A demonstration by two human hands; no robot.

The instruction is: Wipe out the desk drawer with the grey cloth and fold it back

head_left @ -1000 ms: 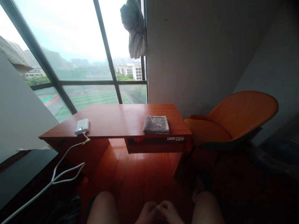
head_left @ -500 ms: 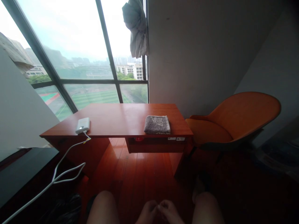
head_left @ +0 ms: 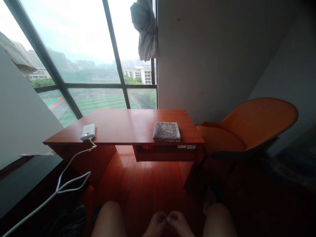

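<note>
Low in the view, between my knees, my left hand and my right hand meet at the fingertips. The fingers of both are curled in, and nothing shows in them; the light there is dim. Well ahead of the hands, a folded grey towel lies at the front right of a reddish-brown desk. At the desk's left sits a white power bank, a white cable plugged into its front. Neither hand touches these things.
An orange chair stands at the desk's right. Under the desktop, an open shelf holds a red item and small white boxes. The cable runs past a dark flat surface at left. Behind the desk are a window and a tied curtain.
</note>
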